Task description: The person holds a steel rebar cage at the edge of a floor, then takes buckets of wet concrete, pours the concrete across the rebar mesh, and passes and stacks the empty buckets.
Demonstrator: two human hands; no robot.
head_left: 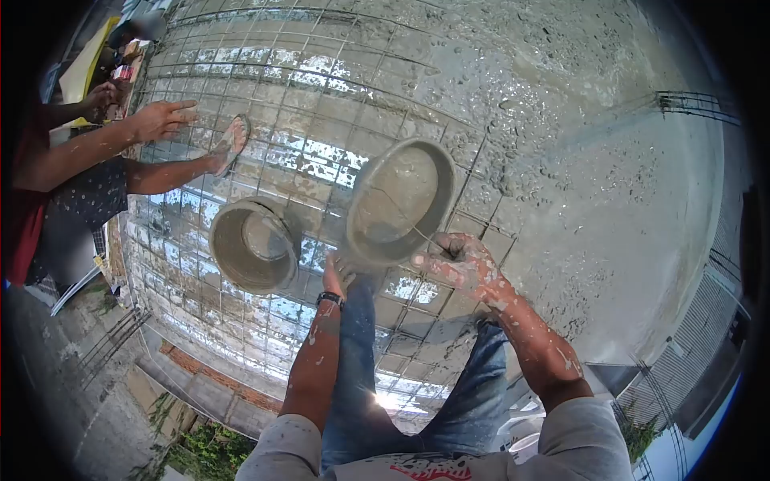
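Observation:
A cement-smeared bucket (439,196) hangs tilted in front of me, its round mouth turned up toward my view. My right hand (461,263) is closed round its thin wire handle near the rim. My left hand (338,274) is at the bucket's lower left side, fingers partly hidden against it; it appears to support the base. Grey, wet-looking residue coats the bucket's inside; I cannot tell how much it holds. Left of it, a second grey bucket (228,256) stands on the rebar mesh (277,112), apart from my hands.
Freshly poured wet concrete (593,208) spreads across the right and far side. A co-worker's hand (164,120) reaches out at left, above a sandalled foot (233,144) on the mesh. Rebar ends (698,104) stick out at far right. The slab's edge (216,381) runs below left.

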